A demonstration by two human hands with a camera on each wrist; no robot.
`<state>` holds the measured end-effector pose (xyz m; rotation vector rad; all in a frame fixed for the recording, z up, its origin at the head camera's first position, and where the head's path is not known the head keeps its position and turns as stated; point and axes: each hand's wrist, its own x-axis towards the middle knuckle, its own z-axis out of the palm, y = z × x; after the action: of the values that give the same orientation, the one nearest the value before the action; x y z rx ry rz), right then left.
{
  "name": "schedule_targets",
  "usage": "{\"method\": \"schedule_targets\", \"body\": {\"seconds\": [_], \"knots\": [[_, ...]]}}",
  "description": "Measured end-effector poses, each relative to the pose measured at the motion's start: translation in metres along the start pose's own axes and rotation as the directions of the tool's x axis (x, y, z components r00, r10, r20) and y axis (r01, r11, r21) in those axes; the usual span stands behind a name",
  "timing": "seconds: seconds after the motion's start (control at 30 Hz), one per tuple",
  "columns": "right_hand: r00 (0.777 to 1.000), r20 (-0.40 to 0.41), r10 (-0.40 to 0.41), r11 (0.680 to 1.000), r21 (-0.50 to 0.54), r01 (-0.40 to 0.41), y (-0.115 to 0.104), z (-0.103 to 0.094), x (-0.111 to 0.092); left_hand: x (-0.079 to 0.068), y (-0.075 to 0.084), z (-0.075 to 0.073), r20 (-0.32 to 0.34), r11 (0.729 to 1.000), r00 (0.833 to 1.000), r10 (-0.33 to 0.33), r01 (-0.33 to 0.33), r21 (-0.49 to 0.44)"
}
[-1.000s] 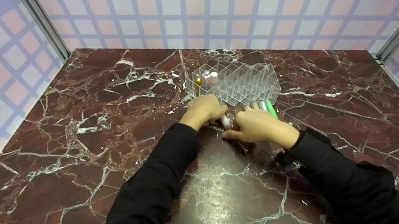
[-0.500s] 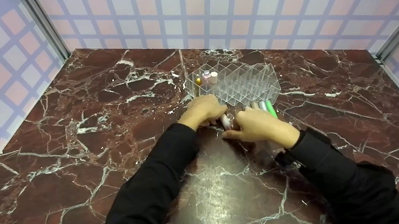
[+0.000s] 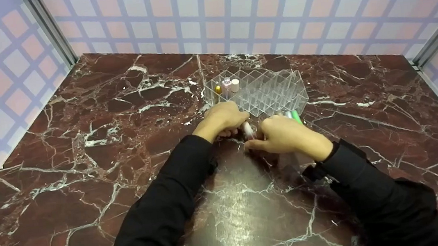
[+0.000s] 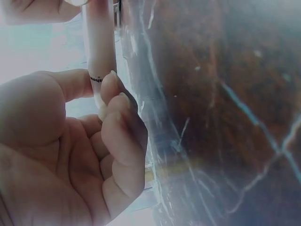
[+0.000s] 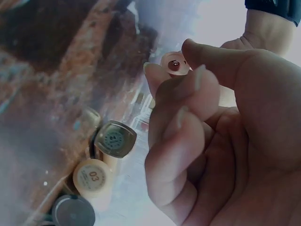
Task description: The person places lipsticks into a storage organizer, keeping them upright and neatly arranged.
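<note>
A pale pink lip gloss tube [image 3: 248, 130] is held between my two hands, in front of a clear organizer [image 3: 275, 92] with diamond-shaped compartments. My left hand [image 3: 224, 117] pinches its far end between thumb and forefinger. In the left wrist view this end of the lip gloss tube [image 4: 100, 47] carries small dark lettering. My right hand [image 3: 284, 134] grips the near end with thumb and fingers. The tube's round base [image 5: 174, 62] shows past those fingers in the right wrist view. Fingers hide parts of the tube in each view.
Upright in the organizer's left side are a gold-capped tube [image 3: 218, 89], a pinkish one [image 3: 227, 83] and a white-capped one [image 3: 235, 85]. Beside my right hand lie several cosmetic tubes, among them a green one [image 3: 296, 116], a silver one [image 3: 288, 114] and one marked 03 [image 5: 91, 179].
My left hand has shifted slightly upward in the head view, and more of the tube's pale part shows between the hands. My right hand has moved slightly, covering more of the tubes behind it.
</note>
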<state>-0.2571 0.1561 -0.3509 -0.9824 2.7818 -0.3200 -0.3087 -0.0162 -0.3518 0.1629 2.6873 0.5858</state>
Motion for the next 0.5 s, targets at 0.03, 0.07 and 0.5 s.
{"method": "schedule_targets", "body": {"seconds": [0.03, 0.07, 0.5], "knots": [[1.000, -0.003, 0.000, 1.000, 0.012, 0.000, 0.000, -0.001, -0.001, 0.000, 0.000, -0.001, 0.002, 1.000, 1.000, 0.004, -0.004, -0.009], [1.000, -0.005, 0.001, 1.000, 0.023, -0.001, 0.000, -0.001, -0.001, -0.001, 0.000, -0.002, 0.005, 1.000, 1.000, 0.008, -0.008, -0.020], [0.999, 0.013, 0.036, 0.996, 0.079, -0.037, -0.001, -0.016, -0.006, -0.007, -0.007, -0.013, -0.012, 0.979, 0.997, 0.082, -0.083, -0.189]]}}
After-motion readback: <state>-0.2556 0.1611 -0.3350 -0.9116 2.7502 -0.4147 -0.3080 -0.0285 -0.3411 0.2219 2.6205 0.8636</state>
